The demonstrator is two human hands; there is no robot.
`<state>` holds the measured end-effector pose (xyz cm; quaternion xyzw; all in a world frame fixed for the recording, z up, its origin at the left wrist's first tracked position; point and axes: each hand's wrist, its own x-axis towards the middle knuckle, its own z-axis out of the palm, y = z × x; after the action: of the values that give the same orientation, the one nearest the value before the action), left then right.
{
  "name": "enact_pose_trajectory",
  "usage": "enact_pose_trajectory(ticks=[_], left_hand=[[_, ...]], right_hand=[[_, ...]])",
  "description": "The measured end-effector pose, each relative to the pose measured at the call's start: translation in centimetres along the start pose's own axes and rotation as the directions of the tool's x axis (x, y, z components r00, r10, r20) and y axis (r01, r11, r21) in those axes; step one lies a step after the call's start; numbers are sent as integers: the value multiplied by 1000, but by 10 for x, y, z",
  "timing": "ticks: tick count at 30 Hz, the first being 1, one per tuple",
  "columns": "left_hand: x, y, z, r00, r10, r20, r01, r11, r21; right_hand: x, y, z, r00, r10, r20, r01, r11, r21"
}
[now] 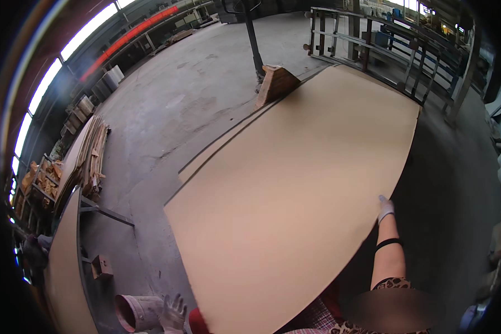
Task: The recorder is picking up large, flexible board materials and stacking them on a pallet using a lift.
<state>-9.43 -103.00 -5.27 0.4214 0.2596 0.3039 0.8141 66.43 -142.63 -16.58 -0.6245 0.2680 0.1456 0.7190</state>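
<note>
A large beige board [295,183] slants across the middle of the view, reaching down to the lower edge. My right hand [386,209], in a pale glove, grips its right edge; one digit shows on top and the other fingers are hidden. At the lower left, my left hand [174,313], gloved in grey, has its fingers spread and holds nothing. It is beside the board's lower left edge, next to a pinkish bucket-like cylinder [139,313]. A second board [209,158] shows under the first along its far left side.
A rusty brown block [277,83] stands at the board's far edge by a dark post [252,42]. Metal frames [367,44] are at far right. Another board [67,267] leans at left, near a small brown box [101,267] and stacked sheets [89,150].
</note>
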Motion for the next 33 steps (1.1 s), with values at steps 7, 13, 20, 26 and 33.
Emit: enact_pose_trajectory(ticks=[7,13,20,26,33], left_hand=[[94,-122,34,626,-447,-639,623,780,65],[101,-163,-57,630,-585,-512,666,745,-31],[227,-171,20,879,-190,-438,380,834,401],[245,-262,13,803,-330,-496,474,858,197],[238,-197,33,830,-72,-553,445,684,578]], right_hand=[[-108,130,21,993,51,106,-70,981,183],[-82,118,48,997,-47,62,40,993,110],[-41,170,47,970,124,207,-159,974,160],[-10,204,23,995,56,-77,-75,957,-279],[-37,223,53,998,-40,-45,23,945,-326]])
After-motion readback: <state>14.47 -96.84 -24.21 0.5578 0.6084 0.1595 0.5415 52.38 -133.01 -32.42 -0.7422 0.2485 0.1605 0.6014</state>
